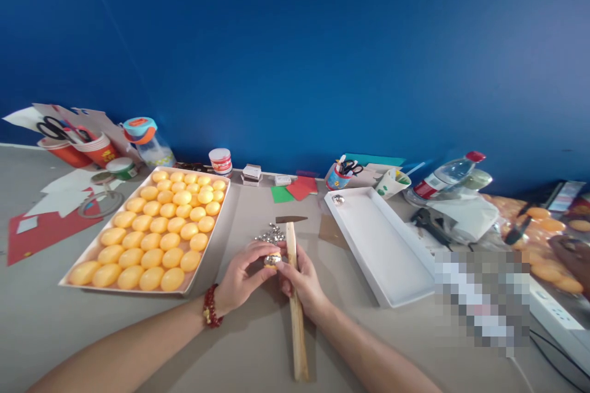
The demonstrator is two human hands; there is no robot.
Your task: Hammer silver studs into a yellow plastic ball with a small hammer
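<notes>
An orange ball (271,260) with a band of shiny silver pieces round it sits between the thumb and fingers of my left hand (242,276). My right hand (302,282) is closed beside it, with its thumb tip against the ball's right side and its other fingers curled. Whether those fingers pinch a small piece cannot be made out. A hammer with a dark head and a wooden handle (298,338) lies upright in view under my right hand, partly covered by it. Just beyond my hands is a small heap of silver pieces (271,233), perhaps thumbtacks.
At left stands a shallow box (191,285) of many plain orange balls. To the right, a white tray (387,245) holds one silver-covered ball (338,199). Cups of scissors, jars, coloured paper, a plastic bottle (445,175) and a power strip (553,310) line the edges.
</notes>
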